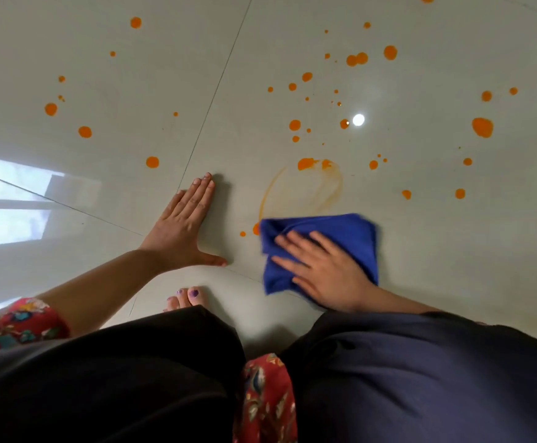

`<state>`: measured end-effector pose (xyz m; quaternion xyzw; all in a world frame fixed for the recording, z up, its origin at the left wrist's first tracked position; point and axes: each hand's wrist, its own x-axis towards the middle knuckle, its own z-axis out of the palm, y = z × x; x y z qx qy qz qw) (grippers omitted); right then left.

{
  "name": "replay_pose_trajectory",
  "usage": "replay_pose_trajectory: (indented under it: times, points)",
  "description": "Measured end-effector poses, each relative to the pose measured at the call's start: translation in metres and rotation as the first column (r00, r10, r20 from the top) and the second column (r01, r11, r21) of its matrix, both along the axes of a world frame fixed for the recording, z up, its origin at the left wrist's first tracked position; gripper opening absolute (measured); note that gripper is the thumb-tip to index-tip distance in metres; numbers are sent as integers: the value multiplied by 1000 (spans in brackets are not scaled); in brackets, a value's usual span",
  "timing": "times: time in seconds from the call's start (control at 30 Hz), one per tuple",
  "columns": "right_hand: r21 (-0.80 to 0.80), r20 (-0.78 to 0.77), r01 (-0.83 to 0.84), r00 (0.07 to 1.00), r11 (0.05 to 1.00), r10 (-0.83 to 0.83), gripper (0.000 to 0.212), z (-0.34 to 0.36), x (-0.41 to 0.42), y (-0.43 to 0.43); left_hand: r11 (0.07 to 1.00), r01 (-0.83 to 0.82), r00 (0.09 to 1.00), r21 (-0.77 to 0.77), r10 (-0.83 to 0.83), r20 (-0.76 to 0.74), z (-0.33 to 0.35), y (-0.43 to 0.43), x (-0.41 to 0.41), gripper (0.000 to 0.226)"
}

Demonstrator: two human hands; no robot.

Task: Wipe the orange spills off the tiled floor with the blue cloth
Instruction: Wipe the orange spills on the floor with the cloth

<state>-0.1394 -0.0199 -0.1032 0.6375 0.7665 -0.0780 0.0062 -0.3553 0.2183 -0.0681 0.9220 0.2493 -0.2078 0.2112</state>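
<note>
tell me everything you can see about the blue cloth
The cloth is deep blue and looks like soft, fuzzy microfibre. It is folded into a rough rectangle, rumpled at its near left corner, and lies flat on the pale glossy tiled floor. The right hand presses down on it with fingers spread, covering its near part. Its edges look motion-blurred. Its left edge touches an orange spill, and a faint orange smear ring lies just beyond its far edge. The left hand rests flat on the floor, apart from it.
</note>
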Motion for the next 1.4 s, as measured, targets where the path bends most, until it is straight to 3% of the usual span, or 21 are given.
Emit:
replay_pose_trajectory:
  times: [0.07, 0.13, 0.27, 0.33, 0.5, 0.57, 0.67, 0.77, 0.83, 0.93, 1.0, 1.1, 1.17, 1.23, 1.3, 1.4]
  points:
    - [-10, -28, -182, 983, 983, 182, 52, -3, -20, 30, 1000, -2, 1000, -1, 2, 17, 0, 1, -1, 137]
    - [11, -3, -194, 981, 981, 194, 51, -5, -24, 75, 999, -35, 999, -14, 35, 37, -2, 1, 0, 137]
    - [-7, 32, 202, 979, 979, -202, 52, 1, 20, 104, 997, -60, 997, -38, 62, 45, -2, 2, 0, 142]
    - [20, 7, 275, 961, 961, -275, 54, 2, 16, 74, 997, -54, 997, -52, 57, 54, -1, 4, -2, 140]
    - [-6, -61, -176, 983, 984, 175, 52, -3, -20, 51, 996, -58, 996, -62, 61, 58, -1, 11, -2, 138]
    - [-9, -55, -226, 973, 974, 225, 51, -4, -16, 87, 996, -65, 995, -59, 69, 68, -2, 10, -3, 137]
    - [1, -21, 99, 995, 995, -99, 52, -1, 15, 129, 995, -83, 992, -59, 88, 90, -3, 9, -3, 133]
    - [44, -40, 381, 924, 924, -379, 52, 0, 36, 105, 991, -119, 985, -66, 126, 114, 0, 7, 2, 127]
    - [46, -30, 363, 932, 930, -362, 55, -1, 18, 70, 991, -115, 984, -61, 122, 126, 2, 7, 5, 124]
    - [6, -55, 84, 995, 996, -83, 55, -2, -5, 62, 992, -110, 983, -62, 118, 141, 2, 13, 13, 123]
    - [-2, -51, -1, 999, 1000, 1, 55, -4, 6, 96, 990, -128, 981, -58, 135, 140, -1, 15, 17, 125]
    - [30, -19, 275, 962, 961, -274, 52, -4, 45, 137, 992, -122, 982, -42, 126, 140, -5, 18, 25, 124]
    - [48, -40, 474, 880, 879, -473, 52, -3, 66, 125, 991, -129, 981, -30, 132, 144, -4, 20, 29, 122]
    - [53, -42, 550, 835, 833, -548, 53, -3, 54, 90, 992, -127, 982, -26, 130, 139, -3, 20, 30, 120]
    - [53, -33, 436, 900, 898, -435, 56, -3, 20, 62, 989, -149, 980, -21, 151, 132, -4, 21, 28, 117]
    - [5, -56, 118, 991, 993, -118, 54, -3, -2, 84, 977, -211, 968, -17, 211, 136, -6, 17, 25, 117]
